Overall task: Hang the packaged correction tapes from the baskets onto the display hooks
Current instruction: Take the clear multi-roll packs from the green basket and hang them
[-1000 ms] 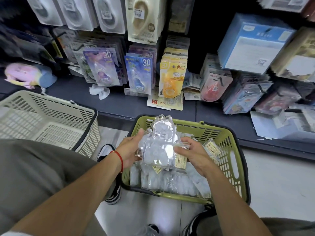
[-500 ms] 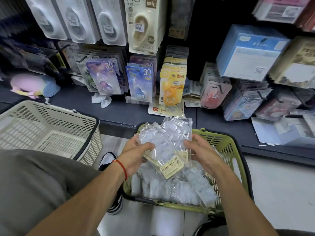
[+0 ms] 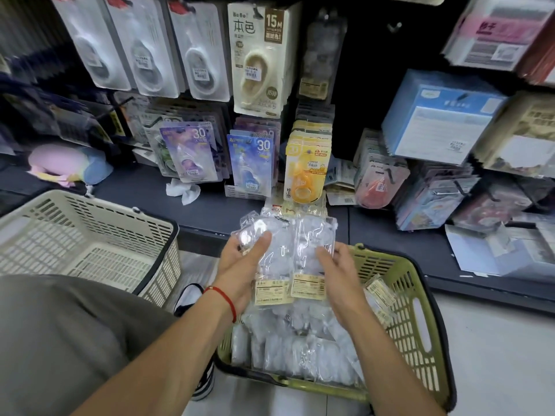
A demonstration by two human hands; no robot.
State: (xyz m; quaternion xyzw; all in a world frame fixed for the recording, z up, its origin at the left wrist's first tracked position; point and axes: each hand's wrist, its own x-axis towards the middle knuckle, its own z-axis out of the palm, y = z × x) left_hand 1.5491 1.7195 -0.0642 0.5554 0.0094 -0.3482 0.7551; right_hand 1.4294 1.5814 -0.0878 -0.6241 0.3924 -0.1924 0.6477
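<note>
Both hands hold a small stack of clear packaged correction tapes (image 3: 288, 253) above the green basket (image 3: 420, 322), just in front of the dark shelf (image 3: 144, 190). The left hand (image 3: 243, 265) grips the stack's left edge, thumb curled over the front of the top packet and the other fingers hidden behind it. The right hand (image 3: 339, 271) is at the right edge, its thumb lying on the front of the plastic; whether the fingers behind curl round the stack cannot be told. The yellowish labels on the packets face the camera at their lower ends. More clear packets (image 3: 294, 349) lie piled in the green basket below. A beige basket (image 3: 90, 247) stands to the left, beside the person's knee. Behind, carded correction tapes hang in rows: a purple pack (image 3: 192, 154), a blue pack (image 3: 250, 163) and a yellow pack (image 3: 306, 172), with a crumpled white tissue (image 3: 183, 192) on the shelf near them
</note>
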